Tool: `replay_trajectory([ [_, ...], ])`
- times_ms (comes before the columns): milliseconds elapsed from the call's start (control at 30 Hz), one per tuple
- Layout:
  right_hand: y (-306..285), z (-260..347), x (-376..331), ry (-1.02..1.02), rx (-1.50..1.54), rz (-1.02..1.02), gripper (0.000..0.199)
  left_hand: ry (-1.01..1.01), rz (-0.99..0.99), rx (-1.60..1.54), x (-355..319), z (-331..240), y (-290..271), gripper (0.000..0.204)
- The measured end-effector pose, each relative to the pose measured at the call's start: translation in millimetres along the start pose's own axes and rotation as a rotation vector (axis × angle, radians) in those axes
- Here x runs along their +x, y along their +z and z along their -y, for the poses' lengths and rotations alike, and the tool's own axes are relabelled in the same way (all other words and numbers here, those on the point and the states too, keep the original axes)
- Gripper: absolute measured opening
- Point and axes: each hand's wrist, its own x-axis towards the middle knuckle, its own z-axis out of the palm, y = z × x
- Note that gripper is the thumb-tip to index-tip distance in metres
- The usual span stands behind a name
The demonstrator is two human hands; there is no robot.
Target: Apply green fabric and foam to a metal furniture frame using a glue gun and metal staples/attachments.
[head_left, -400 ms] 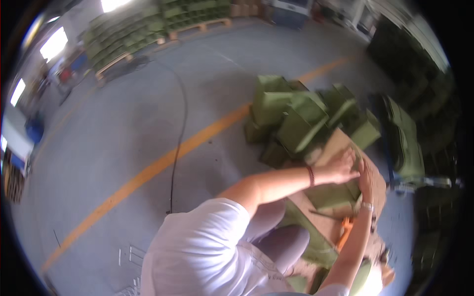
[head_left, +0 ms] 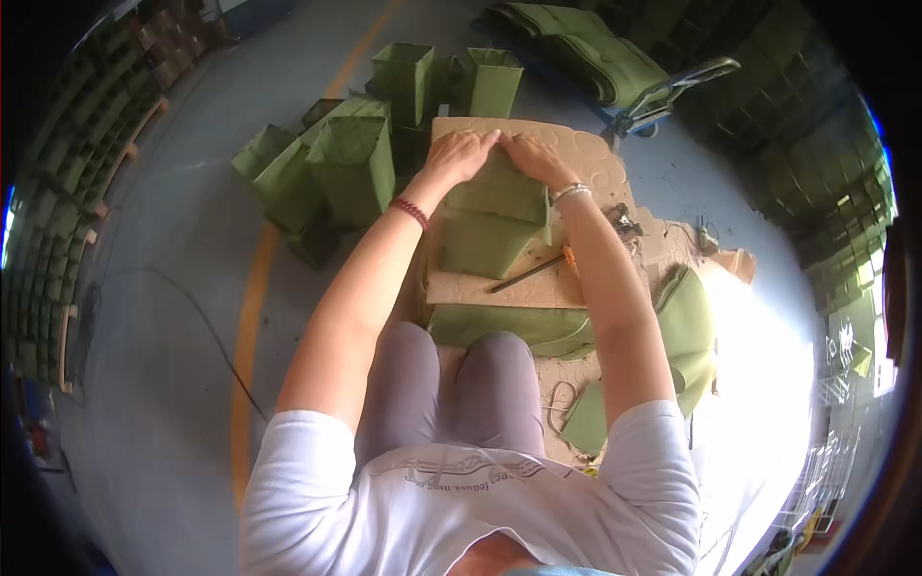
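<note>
A green fabric box (head_left: 492,240) lies in front of me on a cardboard-covered work surface (head_left: 576,142). At its far end my left hand (head_left: 461,156) is closed with the fingertips pinching the edge. My right hand (head_left: 536,159) pinches the same edge from the other side, the two thumbs nearly meeting. The fingers' undersides are hidden. Near my right forearm lies a tool with an orange part (head_left: 570,256) and a dark rod (head_left: 526,274). Below the cardboard, close to my knees, is a folded green piece (head_left: 509,324).
Several upright green boxes (head_left: 351,158) crowd the floor at the far left of the work surface. A trolley with a metal handle (head_left: 672,91) carries thick green sheets (head_left: 588,58). More green pieces (head_left: 684,331) lie at my right. A dark cord (head_left: 206,322) crosses the floor.
My view has swung right, so the work surface now sits centrally. My hands, earlier raised over the cardboard with fingers stretched, now pinch the green box's far edge.
</note>
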Motion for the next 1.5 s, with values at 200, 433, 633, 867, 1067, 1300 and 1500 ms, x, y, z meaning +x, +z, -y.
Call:
replay_trajectory([
  [200, -5, -23, 2, -0.099, 0.135, -0.053, 0.067, -0.326, 0.0, -0.12, 10, 0, 0, 0.072],
  [433, 8, -10, -38, -0.189, 0.594, -0.616, 0.075, -0.135, -0.218, -0.481, -30, 8, -10, 0.075],
  [633, 34, -5, -58, -0.015, 0.758, -0.513, 0.076, -0.235, -0.194, -0.767, -45, 1, 19, 0.089],
  [867, 39, -27, -90, 0.086, 0.922, -0.756, 0.072, -0.217, -0.404, -0.54, -70, -5, 7, 0.08],
  [1067, 47, 8, -106, -0.041, 0.417, -0.502, 0.069, -0.186, -0.291, -0.526, -81, -17, 13, 0.078],
  [1300, 26, -4, -95, 0.027, 0.483, -0.359, 0.067, -0.451, -0.035, -1.175, -95, -10, 1, 0.085],
  [1500, -3, 20, -49, -0.338, 0.27, -0.345, 0.057, -0.105, -0.155, -0.884, -55, 10, -20, 0.075],
])
